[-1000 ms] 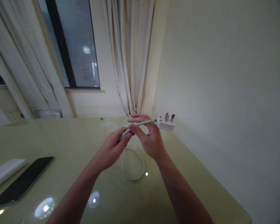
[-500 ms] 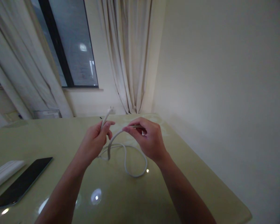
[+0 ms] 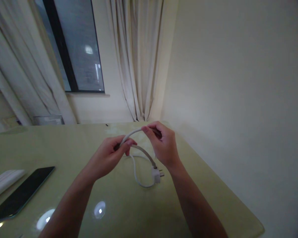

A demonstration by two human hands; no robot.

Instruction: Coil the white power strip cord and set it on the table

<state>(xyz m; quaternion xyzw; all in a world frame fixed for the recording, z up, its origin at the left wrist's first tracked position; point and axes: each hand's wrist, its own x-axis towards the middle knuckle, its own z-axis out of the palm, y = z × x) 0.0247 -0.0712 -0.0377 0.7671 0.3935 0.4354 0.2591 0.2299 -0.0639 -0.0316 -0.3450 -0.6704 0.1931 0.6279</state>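
Note:
A white power cord arches between my two hands above the table. My left hand is closed on it, thumb pressed over the cord. Farther right, my right hand pinches the same cord between thumb and fingers. From my left hand a length curves down to the right and ends in a white plug with metal prongs, pointing right below my right hand. More of the cord lies in a loop on the table under my hands.
The glossy yellow-green table reflects ceiling lights. At the left lie a dark flat phone-like slab and a white long object, perhaps a power strip. A wall borders the right side; curtains hang behind.
My left hand has moved right, closer to my right hand, and now grips the arched cord. The plug end has swung from upper left to hang at the right. My right hand has risen slightly.

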